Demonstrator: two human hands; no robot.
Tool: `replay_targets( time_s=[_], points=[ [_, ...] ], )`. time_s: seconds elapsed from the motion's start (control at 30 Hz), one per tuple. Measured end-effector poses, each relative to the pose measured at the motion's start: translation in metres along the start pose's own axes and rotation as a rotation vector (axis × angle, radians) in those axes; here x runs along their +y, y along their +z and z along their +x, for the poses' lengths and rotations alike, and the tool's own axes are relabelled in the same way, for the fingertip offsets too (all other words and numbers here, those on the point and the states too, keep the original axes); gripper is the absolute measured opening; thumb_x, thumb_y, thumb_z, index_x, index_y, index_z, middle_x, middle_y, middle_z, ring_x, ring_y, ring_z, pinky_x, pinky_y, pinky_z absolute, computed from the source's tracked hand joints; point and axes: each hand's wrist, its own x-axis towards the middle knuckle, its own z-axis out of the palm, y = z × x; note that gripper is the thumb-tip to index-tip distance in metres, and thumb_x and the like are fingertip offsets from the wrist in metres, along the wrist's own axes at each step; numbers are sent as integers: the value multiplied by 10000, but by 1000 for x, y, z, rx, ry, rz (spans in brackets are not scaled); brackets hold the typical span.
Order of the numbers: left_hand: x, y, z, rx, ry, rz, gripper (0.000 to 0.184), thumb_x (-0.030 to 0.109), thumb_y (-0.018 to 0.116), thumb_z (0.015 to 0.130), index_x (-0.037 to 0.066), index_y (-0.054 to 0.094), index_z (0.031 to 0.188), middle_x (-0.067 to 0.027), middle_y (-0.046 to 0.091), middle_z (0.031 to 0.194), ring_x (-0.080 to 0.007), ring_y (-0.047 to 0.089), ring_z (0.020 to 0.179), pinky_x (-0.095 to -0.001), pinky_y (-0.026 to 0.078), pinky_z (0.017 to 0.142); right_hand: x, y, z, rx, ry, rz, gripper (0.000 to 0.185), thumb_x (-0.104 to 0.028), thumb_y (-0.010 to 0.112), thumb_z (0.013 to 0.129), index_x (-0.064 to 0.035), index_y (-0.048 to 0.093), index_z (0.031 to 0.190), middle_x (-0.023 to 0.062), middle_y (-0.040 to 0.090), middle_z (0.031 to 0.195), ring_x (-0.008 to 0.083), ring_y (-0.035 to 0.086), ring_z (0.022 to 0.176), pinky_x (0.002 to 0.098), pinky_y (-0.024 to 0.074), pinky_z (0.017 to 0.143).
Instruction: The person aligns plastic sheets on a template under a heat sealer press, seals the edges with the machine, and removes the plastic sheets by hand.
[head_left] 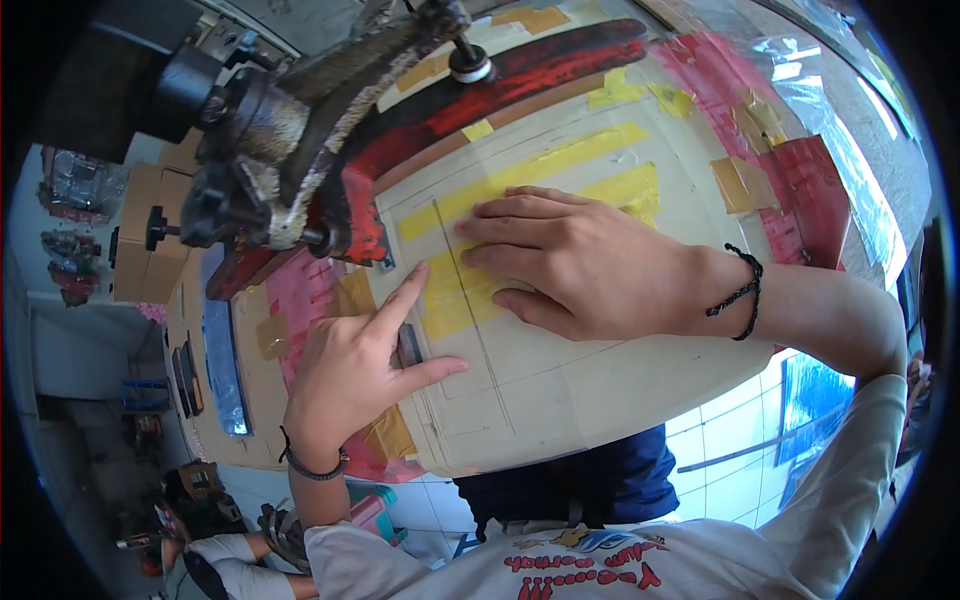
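A pale cream board (560, 400) with pencil lines and strips of yellow tape (615, 155) lies in front of me. My right hand (575, 255) rests palm down on it, over the tape, fingers stretched toward the left. At the board's left edge is my left hand (350, 370); its index finger points up the edge and its thumb lies apart over the board. A small dark block (408, 345) sits at that edge, between thumb and index finger. Neither hand visibly holds anything.
A red and black metal bar (520, 70) on a heavy arm (330, 110) spans the board's far side. Pink sheeting (690, 70) and brown tape (745, 185) surround the board. Another person's legs (235, 560) show at lower left.
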Motion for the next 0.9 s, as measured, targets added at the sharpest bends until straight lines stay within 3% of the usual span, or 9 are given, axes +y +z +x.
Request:
replay_targets(
  time_s=[0.27, 0.37, 0.57, 0.67, 0.8, 0.87, 0.9],
  points=[
    [2, -1, -2, 16, 83, 79, 993, 701, 759, 798, -10, 553, 1461, -138, 612, 562, -304, 668, 521, -403, 548, 555, -4, -6, 3, -41, 11, -2, 336, -135, 704, 862, 45, 702, 1146, 196, 653, 1335, 364, 595, 1284, 446, 465, 1129],
    [-1, 5, -4, 82, 110, 72, 920, 672, 748, 833, 17, 565, 1452, -128, 607, 551, -301, 665, 516, -399, 543, 541, -3, -7, 4, -52, 22, 3, 330, -139, 703, 869, 34, 703, 1150, 191, 647, 1345, 360, 586, 1295, 446, 457, 1136],
    [1, -30, -27, 100, -29, -158, 502, 414, 788, 900, 101, 658, 1270, -94, 642, 604, -284, 666, 526, -396, 527, 522, -8, -11, 7, -80, 15, -42, 287, -155, 702, 886, 4, 710, 1124, 169, 650, 1330, 346, 582, 1289, 459, 447, 1137],
    [14, -45, -65, 108, 28, -243, 431, 323, 806, 893, 99, 661, 1231, -96, 671, 655, -278, 677, 567, -396, 525, 528, -11, -16, 9, -143, -1, -16, 257, -174, 705, 892, -19, 713, 1096, 150, 660, 1294, 333, 593, 1257, 462, 459, 1113],
    [38, -16, -115, -150, 370, -593, 449, 358, 748, 949, 91, 649, 1297, -104, 741, 900, -281, 724, 697, -383, 597, 636, -15, -20, 12, -188, -6, -35, 223, -190, 705, 900, -40, 712, 1064, 133, 668, 1246, 322, 605, 1216, 458, 469, 1087],
    [46, 28, -134, -381, 465, -843, 482, 447, 667, 995, 84, 647, 1312, -119, 726, 850, -286, 728, 711, -377, 594, 654, -18, -22, 11, -221, -31, -104, 236, -186, 689, 912, -49, 708, 1102, 135, 659, 1284, 312, 600, 1236, 462, 465, 1095],
    [50, 56, -138, -429, 537, -943, 451, 417, 681, 997, 84, 654, 1301, -103, 698, 792, -252, 698, 661, -357, 560, 633, -21, -22, 11, -233, -40, -142, 244, -185, 680, 918, -53, 707, 1121, 135, 655, 1304, 307, 598, 1247, 464, 464, 1099]
  ],
)
